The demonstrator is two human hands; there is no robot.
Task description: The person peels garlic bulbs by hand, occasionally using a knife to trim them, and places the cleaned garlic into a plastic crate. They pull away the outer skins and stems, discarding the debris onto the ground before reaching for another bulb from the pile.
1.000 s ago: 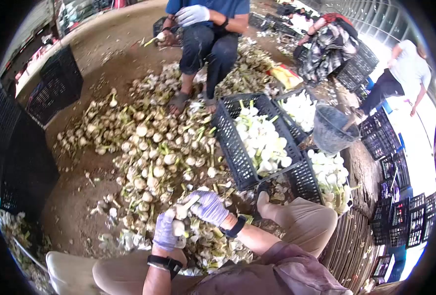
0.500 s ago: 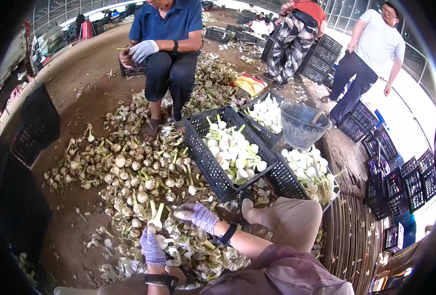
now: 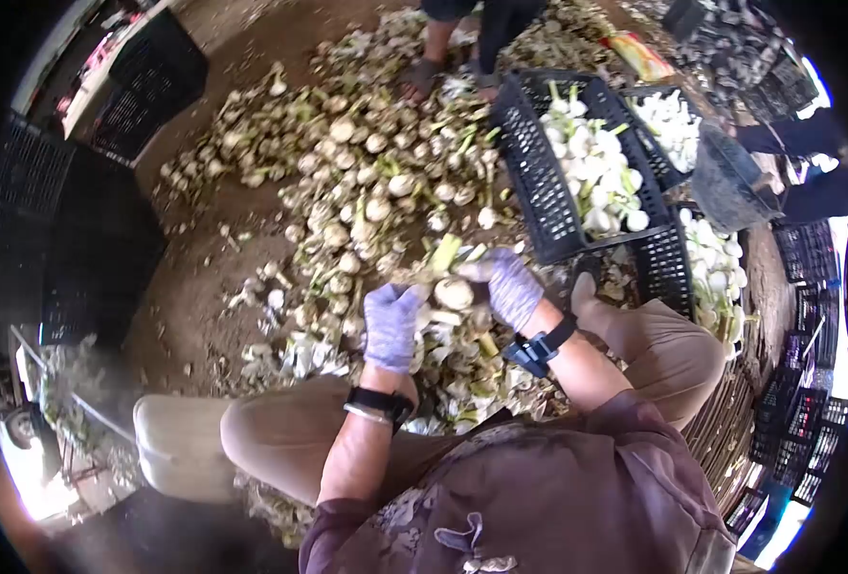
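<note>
A pale garlic bulb [image 3: 454, 294] with a short green stem [image 3: 446, 253] is between my two gloved hands. My left hand [image 3: 390, 327] is closed in a fist, its fingertips at the bulb's left side. From the right, my right hand [image 3: 513, 289] pinches at the stem side of the bulb, fingers together. Both gloves are white and purple, and the exact grip is partly hidden. Just beyond lies a heap of untrimmed garlic bulbs [image 3: 347, 206], soil-stained, with stems. Peeled skins and leaf scraps [image 3: 481, 387] litter the ground under my hands.
To the right, a black crate [image 3: 544, 182] holds clean white garlic. Another crate [image 3: 668, 268] of garlic, a dark bucket [image 3: 727, 182] and stacked crates [image 3: 807, 330] are farther right. Dark crates [image 3: 151, 86] stand at left. A seated person's feet [image 3: 419, 78] are beyond the heap.
My view has tipped down and shifted left. My right hand has come in from beside the stem to the garlic bulb, and the bulb now lies between both hands.
</note>
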